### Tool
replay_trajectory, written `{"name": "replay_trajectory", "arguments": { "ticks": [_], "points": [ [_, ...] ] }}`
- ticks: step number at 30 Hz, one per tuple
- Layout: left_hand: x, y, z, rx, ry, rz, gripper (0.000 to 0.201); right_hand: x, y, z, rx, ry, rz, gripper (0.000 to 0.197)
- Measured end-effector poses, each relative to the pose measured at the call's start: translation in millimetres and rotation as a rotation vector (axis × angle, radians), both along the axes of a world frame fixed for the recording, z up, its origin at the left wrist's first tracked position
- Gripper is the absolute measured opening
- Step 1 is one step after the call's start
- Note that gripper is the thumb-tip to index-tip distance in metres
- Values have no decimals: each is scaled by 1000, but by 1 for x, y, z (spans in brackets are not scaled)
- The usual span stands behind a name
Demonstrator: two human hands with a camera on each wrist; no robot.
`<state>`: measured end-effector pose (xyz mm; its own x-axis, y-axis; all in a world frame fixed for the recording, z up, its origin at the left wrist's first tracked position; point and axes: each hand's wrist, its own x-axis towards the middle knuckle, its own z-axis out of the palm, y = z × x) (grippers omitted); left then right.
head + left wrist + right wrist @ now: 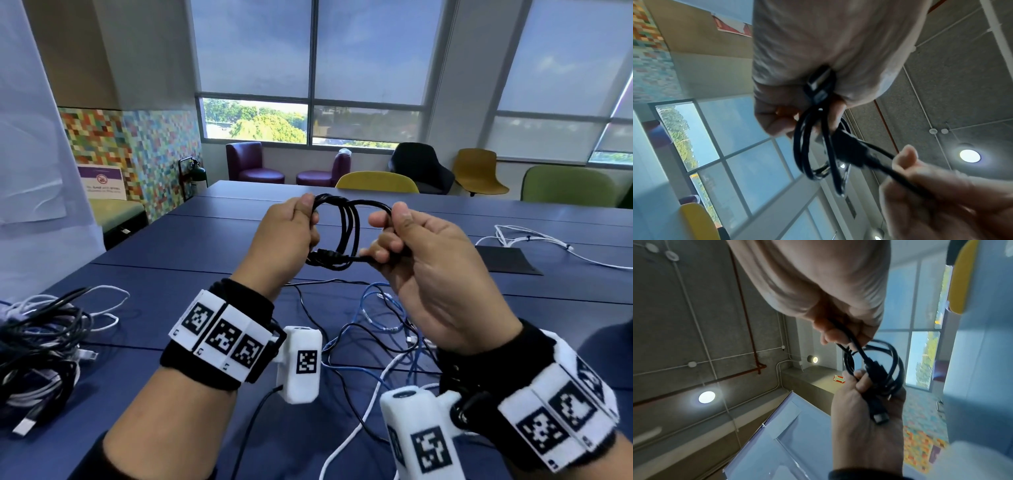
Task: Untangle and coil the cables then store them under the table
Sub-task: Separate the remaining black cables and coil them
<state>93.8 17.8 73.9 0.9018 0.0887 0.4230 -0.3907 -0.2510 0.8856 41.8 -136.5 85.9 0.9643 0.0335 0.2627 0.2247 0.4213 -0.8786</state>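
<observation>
A black cable (pixel 346 228) wound into several loops hangs in the air above the blue table (pixel 191 240). My left hand (pixel 291 229) grips the coil's left side, with a plug end lying in its palm (pixel 878 415). My right hand (pixel 400 236) pinches the cable's free end near the coil's lower right. In the left wrist view the coil (pixel 813 146) hangs from my curled left fingers (pixel 777 116), and the right hand (pixel 937 191) holds the strand below. The right wrist view shows the coil (pixel 875 368) between both hands.
A tangle of blue, white and black cables (pixel 383 329) lies on the table under my hands. A heap of black and white cables (pixel 44 346) sits at the left edge. A white cable (pixel 534 240) and a dark mat (pixel 507 260) lie at right. Chairs (pixel 376 181) line the far side.
</observation>
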Motion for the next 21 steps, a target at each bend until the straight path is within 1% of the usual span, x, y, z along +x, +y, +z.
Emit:
{"name": "replay_trajectory", "arguments": {
  "ticks": [2, 4, 7, 9, 10, 11, 13, 14, 15, 16, 17, 19, 21],
  "points": [
    [0, 0, 0, -7, 10, -12, 40, -1, -2, 3, -101, -27, -56, 35],
    [0, -1, 0, 28, 0, 4, 40, -2, -5, 6, -193, -31, -90, 36],
    [2, 3, 0, 92, -47, 64, 40, -3, -10, 9, -269, 18, -45, 34],
    [3, 6, -1, 74, -51, 99, 40, -2, -13, 8, -337, 3, -8, 32],
    [4, 7, -1, 28, -39, 99, 40, -1, -15, 6, -434, -41, -28, 30],
    [4, 7, -2, -57, -10, 83, 40, 1, -16, 5, -591, -111, -75, 29],
    [4, 5, -1, -282, 76, 3, 40, 9, -21, 1, -950, -259, -223, 22],
    [2, 3, 0, -389, 119, -52, 40, 14, -24, -2, -1066, -310, -305, 18],
    [0, 1, 1, -477, 157, -111, 40, 17, -24, -4, -1118, -340, -380, 16],
    [-2, -1, 2, -547, 191, -167, 40, 20, -24, -7, -1109, -348, -431, 15],
    [-4, -3, 2, -606, 222, -219, 40, 23, -24, -11, -1056, -337, -458, 15],
    [-8, -8, 3, -712, 268, -301, 41, 30, -21, -18, -847, -284, -457, 20],
    [-11, -12, 2, -800, 281, -355, 41, 33, -16, -23, -619, -238, -409, 22]
  ]
}}
